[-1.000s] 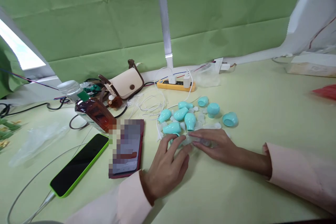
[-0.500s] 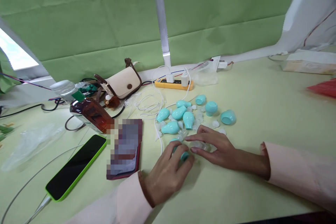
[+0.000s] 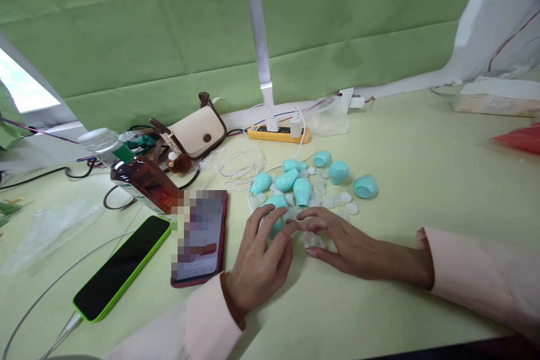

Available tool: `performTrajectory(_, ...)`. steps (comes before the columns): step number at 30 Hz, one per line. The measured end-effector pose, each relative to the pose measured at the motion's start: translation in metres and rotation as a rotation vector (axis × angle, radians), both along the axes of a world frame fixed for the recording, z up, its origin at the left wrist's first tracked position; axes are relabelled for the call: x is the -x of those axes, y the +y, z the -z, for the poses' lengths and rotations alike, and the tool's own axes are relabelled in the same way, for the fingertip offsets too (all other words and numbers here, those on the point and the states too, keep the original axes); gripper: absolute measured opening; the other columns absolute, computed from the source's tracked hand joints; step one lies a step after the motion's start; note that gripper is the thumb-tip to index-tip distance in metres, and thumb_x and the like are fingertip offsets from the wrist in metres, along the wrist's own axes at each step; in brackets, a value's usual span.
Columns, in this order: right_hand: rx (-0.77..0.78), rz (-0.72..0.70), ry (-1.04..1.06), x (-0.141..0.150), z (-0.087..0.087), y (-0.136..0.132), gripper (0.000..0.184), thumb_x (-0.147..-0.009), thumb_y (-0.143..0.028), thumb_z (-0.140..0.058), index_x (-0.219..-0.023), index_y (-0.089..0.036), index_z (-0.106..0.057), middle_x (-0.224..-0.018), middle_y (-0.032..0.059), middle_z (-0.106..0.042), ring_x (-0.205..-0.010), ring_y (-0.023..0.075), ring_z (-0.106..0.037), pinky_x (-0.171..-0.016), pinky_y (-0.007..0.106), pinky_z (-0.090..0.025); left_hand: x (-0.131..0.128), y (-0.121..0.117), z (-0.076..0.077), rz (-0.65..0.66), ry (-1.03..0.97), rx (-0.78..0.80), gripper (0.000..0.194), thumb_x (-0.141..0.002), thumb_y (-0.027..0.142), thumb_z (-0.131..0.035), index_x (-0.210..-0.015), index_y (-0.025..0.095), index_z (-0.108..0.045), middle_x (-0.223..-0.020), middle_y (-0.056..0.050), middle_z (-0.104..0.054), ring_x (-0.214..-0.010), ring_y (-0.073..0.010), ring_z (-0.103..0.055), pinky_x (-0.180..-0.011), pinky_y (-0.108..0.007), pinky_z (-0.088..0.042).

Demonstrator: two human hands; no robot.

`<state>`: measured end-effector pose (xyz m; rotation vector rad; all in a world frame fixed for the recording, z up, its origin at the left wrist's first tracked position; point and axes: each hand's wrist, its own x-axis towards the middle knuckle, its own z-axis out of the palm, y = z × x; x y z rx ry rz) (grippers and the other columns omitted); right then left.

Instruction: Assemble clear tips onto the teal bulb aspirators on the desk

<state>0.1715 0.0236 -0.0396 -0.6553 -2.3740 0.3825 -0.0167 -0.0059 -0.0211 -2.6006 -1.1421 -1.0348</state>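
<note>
My left hand (image 3: 262,259) curls its fingers over a glossy turquoise vase-shaped piece (image 3: 275,227), which shows in part between them. Close to its fingertips is my right hand (image 3: 343,239), open, with thumb and fingers apart. A clear, crumpled-looking bit (image 3: 313,239) lies between that thumb and forefinger; whether they touch it I cannot tell. Beyond both hands several more turquoise pieces (image 3: 302,192) lie or stand in a loose cluster, some showing a round opening. Small translucent scraps (image 3: 340,199) are scattered among them.
Left of my hands lie a phone in a dark red case (image 3: 202,264) and a phone with a green edge (image 3: 122,270). Behind them are a bottle of amber liquid (image 3: 147,183), a cream bag (image 3: 196,132) and a yellow power strip (image 3: 278,134) with white cables.
My left hand has moved slightly up and left, with the turquoise piece under its fingers, towards the cluster. My right hand stays nearly in place, its fingers shifted a little.
</note>
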Motion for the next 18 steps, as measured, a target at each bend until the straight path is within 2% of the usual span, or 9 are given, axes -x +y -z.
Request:
performTrajectory(4, -0.027, -0.018, -0.019, 0.001, 0.0, 0.001, 0.02, -0.082, -0.025, -0.041, -0.1, -0.018, -0.037, -0.099, 0.0104, -0.049, -0.102, 0.0202, -0.043, -0.081, 0.04, -0.043, -0.001, -0.004, -0.001, 0.074, 0.034, -0.137, 0.031, -0.068, 0.002, -0.055, -0.097, 0.012, -0.051, -0.104, -0.013, -0.047, -0.098, -0.0249, -0.039, -0.078, -0.041, -0.043)
performTrajectory(7, -0.009, -0.032, -0.02, 0.001, 0.0, 0.0, 0.025, -0.083, -0.024, -0.038, -0.106, -0.017, -0.032, -0.102, 0.0117, -0.047, -0.103, 0.0202, -0.042, -0.081, 0.039, -0.043, -0.002, -0.006, -0.004, 0.161, 0.122, -0.255, 0.03, -0.068, 0.004, -0.057, -0.096, 0.014, -0.054, -0.105, -0.011, -0.05, -0.095, -0.0245, -0.039, -0.076, -0.042, -0.042)
performTrajectory(11, -0.091, -0.084, -0.088, 0.0, 0.002, -0.003, 0.037, -0.083, -0.018, -0.034, -0.118, -0.015, -0.022, -0.113, 0.0137, -0.04, -0.115, 0.022, -0.03, -0.093, 0.044, -0.033, -0.004, -0.009, -0.012, 0.217, 0.214, -0.271, 0.02, -0.076, 0.006, -0.048, -0.091, 0.015, -0.058, -0.101, -0.006, -0.058, -0.09, -0.0216, -0.041, -0.077, -0.043, -0.04)
performTrajectory(14, -0.137, -0.122, -0.119, -0.001, 0.002, -0.004, 0.043, -0.083, -0.016, -0.031, -0.123, -0.014, -0.014, -0.116, 0.014, -0.038, -0.117, 0.0216, -0.028, -0.097, 0.047, -0.025, -0.005, -0.01, -0.017, 0.236, 0.225, -0.279, 0.022, -0.08, 0.006, -0.041, -0.092, 0.014, -0.059, -0.097, -0.007, -0.061, -0.084, -0.0202, -0.044, -0.072, -0.04, -0.041)
performTrajectory(18, -0.194, -0.148, -0.16, -0.002, -0.001, -0.004, 0.044, -0.085, -0.016, -0.028, -0.125, -0.011, -0.011, -0.119, 0.0161, -0.037, -0.118, 0.0203, -0.029, -0.098, 0.046, -0.024, -0.004, -0.008, -0.013, 0.32, 0.213, -0.183, 0.019, -0.08, 0.007, -0.044, -0.095, 0.006, -0.055, -0.092, -0.011, -0.062, -0.086, -0.0212, -0.047, -0.07, -0.037, -0.043)
